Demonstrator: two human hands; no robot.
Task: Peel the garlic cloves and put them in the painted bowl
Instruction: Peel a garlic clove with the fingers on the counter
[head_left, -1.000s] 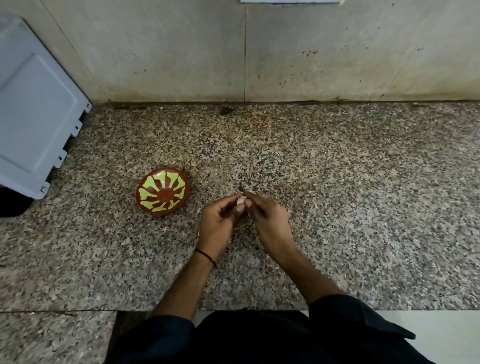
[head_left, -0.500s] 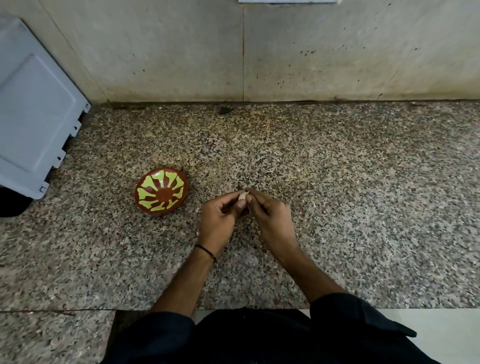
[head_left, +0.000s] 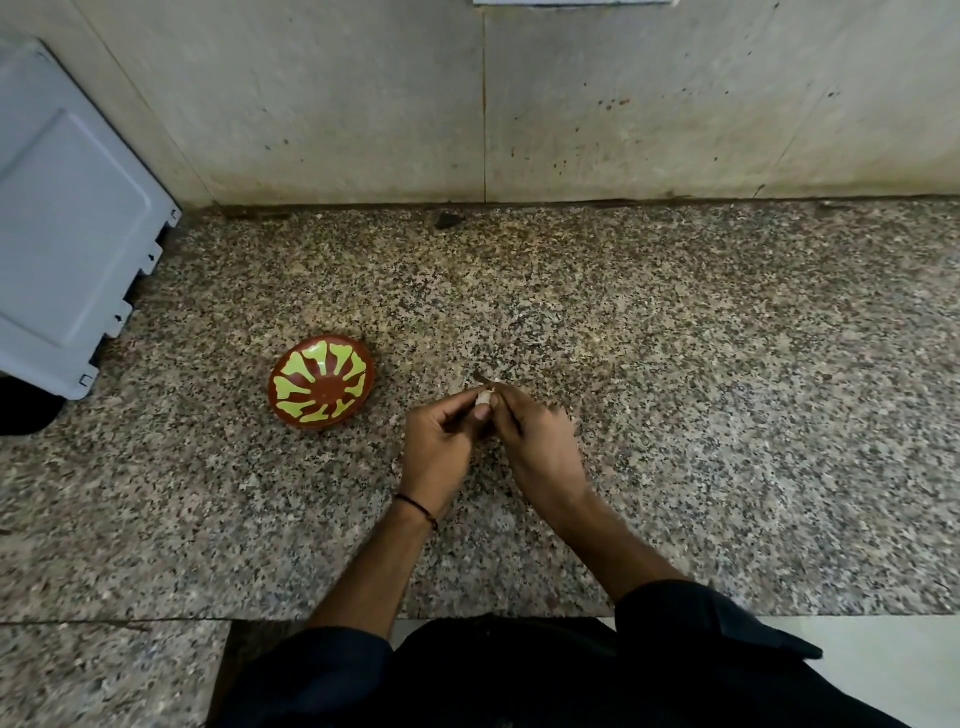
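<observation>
A small pale garlic clove is pinched between the fingertips of both hands just above the speckled granite counter. My left hand holds it from the left with thumb and forefinger. My right hand pinches at it from the right, and a thin dark strip sticks up past its fingertips. The painted bowl, red-brown with a yellow-green petal pattern, stands on the counter to the left of my hands and holds nothing I can see.
A grey plastic panel leans at the far left against the stained wall. A small dark chip lies at the foot of the wall. The counter's front edge runs below my forearms.
Both hands stay together on the clove; the fingers have shifted slightly around it. The bowl has not moved.
</observation>
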